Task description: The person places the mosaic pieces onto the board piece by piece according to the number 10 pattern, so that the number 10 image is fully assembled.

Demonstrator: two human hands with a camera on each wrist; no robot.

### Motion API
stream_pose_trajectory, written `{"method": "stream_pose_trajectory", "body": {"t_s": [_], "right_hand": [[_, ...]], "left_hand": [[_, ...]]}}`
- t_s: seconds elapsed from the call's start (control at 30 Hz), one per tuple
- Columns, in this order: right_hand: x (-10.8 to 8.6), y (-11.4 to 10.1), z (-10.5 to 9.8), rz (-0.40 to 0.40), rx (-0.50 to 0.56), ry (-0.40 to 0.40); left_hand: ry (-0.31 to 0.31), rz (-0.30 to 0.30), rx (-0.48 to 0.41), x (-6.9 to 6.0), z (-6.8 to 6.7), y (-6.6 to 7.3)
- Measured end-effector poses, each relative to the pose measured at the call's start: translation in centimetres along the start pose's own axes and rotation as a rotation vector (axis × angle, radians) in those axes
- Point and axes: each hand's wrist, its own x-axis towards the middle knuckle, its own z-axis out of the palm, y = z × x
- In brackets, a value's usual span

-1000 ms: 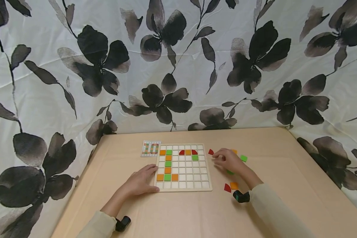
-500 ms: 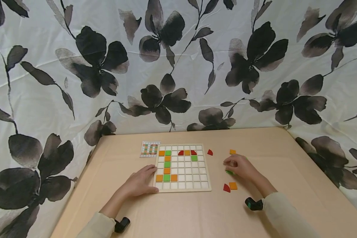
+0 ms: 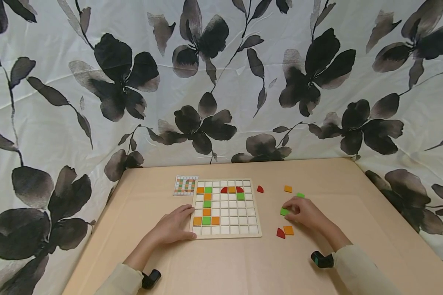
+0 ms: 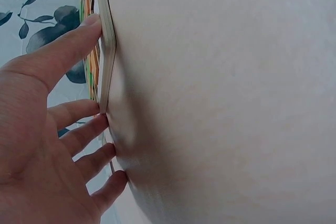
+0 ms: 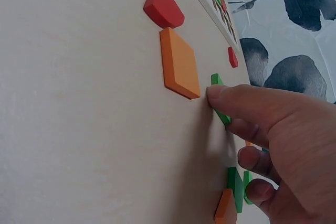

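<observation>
On the light wooden table lies a square grid board (image 3: pixel 240 220) with white cells, some filled with orange, green and red tiles. My left hand (image 3: pixel 175 226) rests at its left edge, thumb at the near corner and fingers spread along the side. In the left wrist view the fingertips touch the board's rim (image 4: pixel 107 40). To the board's right, my right hand (image 3: pixel 305 212) pinches a green square tile (image 3: pixel 284 211) between thumb and fingers. The right wrist view has the thumb on that green tile (image 5: pixel 223 109), its far side partly hidden by the fingers.
A small pattern card (image 3: pixel 186 185) lies by the board's upper left corner. Around my right hand lie an orange tile (image 3: pixel 288 189), another green tile (image 3: pixel 300 195), a second orange tile (image 3: pixel 288 230) and red quarter-round tiles (image 3: pixel 281 233). A floral cloth (image 3: pixel 258 82) hangs behind.
My right hand has moved right from beside the upper red tile, then down to the green tile, which it now pinches. My left hand has stayed at the board.
</observation>
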Motion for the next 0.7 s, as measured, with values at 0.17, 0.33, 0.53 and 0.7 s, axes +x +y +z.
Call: {"method": "stream_pose_trajectory", "body": {"t_s": [0.17, 0.33, 0.53, 0.7], "right_hand": [[0.0, -0.04, 0.29, -0.004, -0.021, 0.009], [0.11, 0.08, 0.46, -0.035, -0.039, 0.025], [0.33, -0.1, 0.53, -0.046, -0.036, 0.034], [0.86, -0.64, 0.63, -0.046, -0.018, 0.03]], "left_hand": [[-0.001, -0.002, -0.005, -0.07, -0.04, 0.06], [-0.002, -0.007, -0.014, -0.14, -0.04, 0.12], [-0.002, -0.004, -0.01, -0.22, -0.07, 0.19], [0.0, -0.007, -0.013, -0.27, -0.03, 0.25]]}}
